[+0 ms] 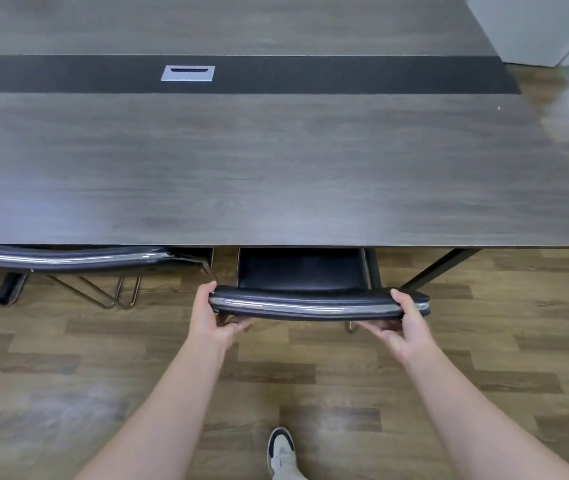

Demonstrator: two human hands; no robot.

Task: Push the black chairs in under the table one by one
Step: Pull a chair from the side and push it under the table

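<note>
A black chair (310, 301) with a chrome-trimmed backrest stands in front of me, its seat partly under the grey wooden table (276, 168). My left hand (212, 318) grips the left end of the backrest. My right hand (402, 323) grips the right end, thumb on top and fingers underneath. A second black chair (68, 259) sits to the left, its backrest tight against the table edge and its metal legs showing below.
A dark strip with a silver cable port (188, 73) runs along the table's middle. A black table leg (435, 268) slants down at the right. White cabinets (546, 26) stand at the far right. My shoe (281, 452) is on the wood-plank floor.
</note>
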